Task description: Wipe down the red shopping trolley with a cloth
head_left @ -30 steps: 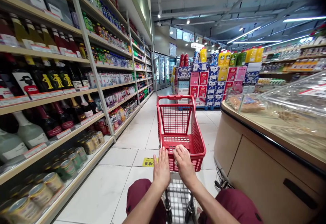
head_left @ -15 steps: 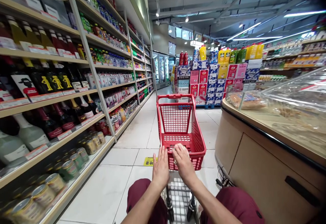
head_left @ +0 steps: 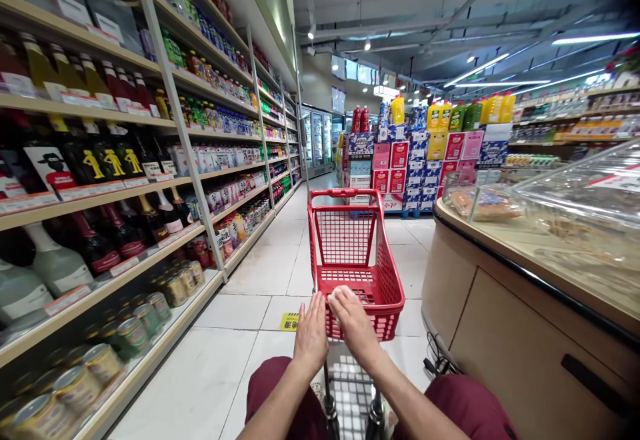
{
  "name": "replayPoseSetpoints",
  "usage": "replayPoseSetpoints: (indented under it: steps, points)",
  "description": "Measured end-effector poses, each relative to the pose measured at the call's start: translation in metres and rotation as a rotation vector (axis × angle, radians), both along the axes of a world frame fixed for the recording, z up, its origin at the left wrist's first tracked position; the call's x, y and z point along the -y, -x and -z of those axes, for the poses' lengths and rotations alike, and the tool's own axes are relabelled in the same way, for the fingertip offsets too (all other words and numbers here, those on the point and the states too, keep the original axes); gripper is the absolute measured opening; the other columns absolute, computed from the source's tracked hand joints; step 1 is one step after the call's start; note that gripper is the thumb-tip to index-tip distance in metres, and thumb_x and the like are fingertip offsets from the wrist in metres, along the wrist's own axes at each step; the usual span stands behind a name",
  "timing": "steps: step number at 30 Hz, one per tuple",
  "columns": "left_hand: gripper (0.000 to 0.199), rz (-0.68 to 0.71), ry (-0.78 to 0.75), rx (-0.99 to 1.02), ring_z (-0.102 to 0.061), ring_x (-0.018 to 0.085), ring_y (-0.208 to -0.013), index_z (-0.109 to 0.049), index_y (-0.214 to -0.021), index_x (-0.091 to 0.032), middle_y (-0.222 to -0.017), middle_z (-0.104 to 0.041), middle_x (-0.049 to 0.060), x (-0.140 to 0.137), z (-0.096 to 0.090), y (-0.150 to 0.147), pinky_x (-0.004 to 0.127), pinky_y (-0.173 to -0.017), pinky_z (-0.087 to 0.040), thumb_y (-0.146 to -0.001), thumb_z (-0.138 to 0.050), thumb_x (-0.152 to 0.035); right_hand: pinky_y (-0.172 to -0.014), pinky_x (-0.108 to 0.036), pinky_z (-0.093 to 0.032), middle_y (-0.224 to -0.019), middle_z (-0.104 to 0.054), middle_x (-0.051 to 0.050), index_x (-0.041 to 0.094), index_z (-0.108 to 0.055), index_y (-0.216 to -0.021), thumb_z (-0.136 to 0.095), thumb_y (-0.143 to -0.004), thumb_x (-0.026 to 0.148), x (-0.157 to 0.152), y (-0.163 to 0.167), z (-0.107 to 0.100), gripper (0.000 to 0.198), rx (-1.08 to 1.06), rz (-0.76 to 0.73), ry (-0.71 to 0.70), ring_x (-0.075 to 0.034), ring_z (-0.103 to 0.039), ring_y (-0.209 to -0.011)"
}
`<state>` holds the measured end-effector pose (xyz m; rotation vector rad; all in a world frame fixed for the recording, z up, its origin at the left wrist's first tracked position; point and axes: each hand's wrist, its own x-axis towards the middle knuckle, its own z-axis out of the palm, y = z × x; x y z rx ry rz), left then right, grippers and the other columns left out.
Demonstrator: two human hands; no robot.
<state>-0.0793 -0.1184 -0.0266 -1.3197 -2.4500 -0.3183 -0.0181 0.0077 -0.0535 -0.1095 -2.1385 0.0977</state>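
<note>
A red plastic shopping cart (head_left: pixel 345 232) stands right in front of me, its basket holding nothing that I can see. At the basket's near left corner is my left hand (head_left: pixel 311 333), fingers stretched out straight and lying close together. My right hand (head_left: pixel 351 320) is curled over the near rim beside it, fingertips almost meeting the left hand. Under its fingers shows a bit of white, crumpled material (head_left: pixel 334 301) that looks like a tissue; most of it is hidden by the hand.
Shelves (head_left: pixel 215 173) of bottles and cans run along the left. On the right stands a wooden counter (head_left: pixel 480 293) with clear covers and packed food, cables (head_left: pixel 440 357) at its foot. Stacked drink boxes (head_left: pixel 390 160) stand ahead. A yellow sticker (head_left: pixel 289 321) marks the tiled floor.
My right hand has slid left along the near rim, closer to my left hand. My left hand has shifted slightly left and down. The cart stays almost in place.
</note>
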Motion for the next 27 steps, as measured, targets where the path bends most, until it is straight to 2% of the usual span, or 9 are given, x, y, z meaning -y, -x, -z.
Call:
replayPoseSetpoints:
  steps: [3, 5, 7, 11, 14, 18, 20, 24, 27]
  points:
    - [0.068, -0.027, 0.015, -0.012, -0.02, 0.017, -0.13, -0.026, -0.133, -0.009, -0.139, -0.029, 0.011, -0.002, 0.0, -0.005, 0.044, -0.105, -0.021, -0.067, -0.029, 0.004, -0.093, -0.046, -0.039, -0.121, -0.052, -0.011, 0.019, -0.051, -0.117, -0.036, -0.084, 0.013, -0.04, -0.04, 0.007, 0.037, -0.002, 0.073, 0.003, -0.023, -0.039, -0.12]
    - [0.068, -0.055, 0.007, -0.025, -0.018, 0.018, -0.131, -0.023, -0.134, -0.01, -0.14, -0.029, 0.012, -0.005, 0.002, -0.009, 0.047, -0.105, -0.019, -0.068, -0.03, 0.003, -0.094, -0.049, -0.037, -0.124, -0.049, -0.011, 0.019, -0.05, -0.118, -0.035, -0.083, 0.012, -0.053, -0.055, 0.009, 0.039, 0.003, 0.124, 0.033, -0.024, -0.035, -0.122]
    - [0.068, -0.077, -0.006, -0.044, -0.017, 0.02, -0.131, -0.019, -0.135, -0.012, -0.14, -0.028, 0.012, -0.009, 0.005, -0.011, 0.05, -0.105, -0.017, -0.069, -0.031, 0.001, -0.096, -0.051, -0.035, -0.126, -0.048, -0.011, 0.018, -0.049, -0.119, -0.034, -0.082, 0.01, -0.045, -0.05, 0.009, 0.04, -0.008, 0.12, 0.045, -0.024, -0.033, -0.124]
    - [0.07, -0.07, 0.031, -0.054, -0.016, 0.02, -0.131, -0.016, -0.136, -0.014, -0.141, -0.026, 0.01, -0.009, 0.009, -0.009, 0.051, -0.105, -0.016, -0.07, -0.03, 0.001, -0.098, -0.049, -0.033, -0.125, -0.049, -0.01, 0.017, -0.052, -0.117, -0.035, -0.081, 0.006, -0.01, -0.019, 0.004, 0.041, 0.018, 0.034, 0.005, -0.022, -0.031, -0.125]
    - [0.072, -0.042, 0.085, -0.057, -0.015, 0.019, -0.132, -0.017, -0.136, -0.015, -0.142, -0.024, 0.008, -0.006, 0.006, -0.007, 0.051, -0.105, -0.014, -0.067, -0.03, 0.002, -0.097, -0.047, -0.035, -0.123, -0.051, -0.011, 0.017, -0.052, -0.116, -0.035, -0.082, 0.008, -0.022, -0.026, 0.005, 0.039, 0.047, 0.045, -0.005, -0.022, -0.032, -0.125]
    - [0.072, -0.039, 0.084, -0.06, -0.014, 0.02, -0.132, -0.016, -0.136, -0.014, -0.142, -0.024, 0.008, -0.01, 0.002, -0.012, 0.051, -0.106, -0.013, -0.067, -0.031, 0.001, -0.095, -0.048, -0.036, -0.123, -0.05, -0.014, 0.014, -0.052, -0.117, -0.032, -0.083, 0.011, -0.057, -0.059, 0.009, 0.039, 0.005, 0.176, 0.067, -0.024, -0.033, -0.124]
    - [0.071, -0.018, 0.066, -0.069, -0.013, 0.02, -0.132, -0.016, -0.136, -0.013, -0.142, -0.023, 0.009, -0.014, 0.001, -0.014, 0.051, -0.105, -0.014, -0.069, -0.032, -0.001, -0.096, -0.048, -0.036, -0.122, -0.051, -0.013, 0.015, -0.052, -0.116, -0.032, -0.083, 0.011, -0.053, -0.057, 0.008, 0.039, -0.021, 0.19, 0.079, -0.024, -0.034, -0.124]
    - [0.067, 0.013, 0.083, -0.081, -0.015, 0.019, -0.132, -0.02, -0.136, -0.013, -0.141, -0.027, 0.008, -0.02, 0.001, -0.016, 0.05, -0.106, -0.015, -0.071, -0.029, -0.001, -0.097, -0.045, -0.037, -0.124, -0.051, -0.01, 0.016, -0.054, -0.115, -0.035, -0.082, 0.009, -0.024, -0.032, 0.002, 0.038, 0.031, 0.067, 0.003, -0.022, -0.032, -0.125]
    - [0.066, 0.004, 0.1, -0.084, -0.016, 0.018, -0.132, -0.021, -0.135, -0.014, -0.141, -0.027, 0.007, -0.022, 0.004, -0.017, 0.049, -0.106, -0.014, -0.072, -0.027, 0.0, -0.096, -0.045, -0.037, -0.125, -0.049, -0.01, 0.017, -0.052, -0.117, -0.034, -0.082, 0.007, -0.035, -0.041, 0.003, 0.041, 0.062, 0.05, 0.001, -0.021, -0.031, -0.126]
